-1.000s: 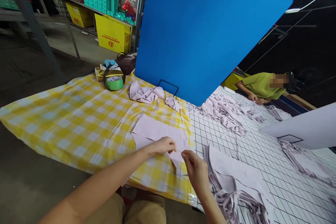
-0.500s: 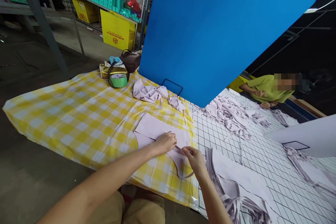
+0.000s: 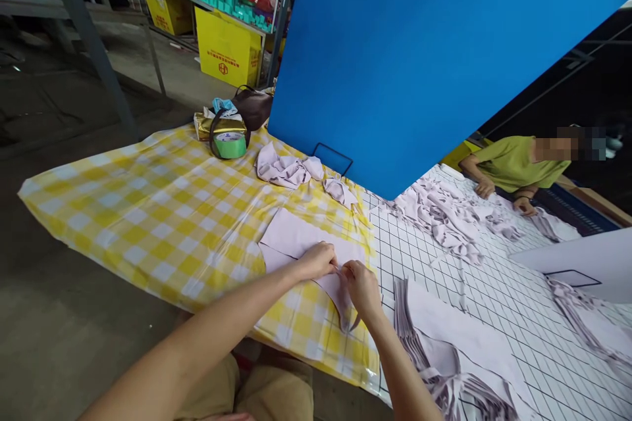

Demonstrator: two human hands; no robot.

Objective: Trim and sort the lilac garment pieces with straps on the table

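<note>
A pale lilac fabric piece (image 3: 291,235) lies partly folded on the yellow checked tablecloth (image 3: 162,210). My left hand (image 3: 320,259) is closed on the edge of this cloth. Close beside it, my right hand (image 3: 361,281) pinches the same edge between thumb and fingers. A narrow tail of the fabric hangs down below my hands toward the table's front. To the right of my right hand sits a neat stack of similar lilac pieces (image 3: 459,316), with strips bunched at its near end.
A large blue board (image 3: 419,59) leans over the table's middle. Crumpled lilac scraps (image 3: 286,168) lie before it, and a bigger heap (image 3: 439,214) behind on the grid-patterned cover. Green tape (image 3: 230,145) stands at the back left. Across the table sits a person in a green shirt (image 3: 518,161).
My right hand has come closer to my left along the fabric edge. The fabric tail now hangs more folded together. The view has shifted slightly; the person opposite has lowered a hand.
</note>
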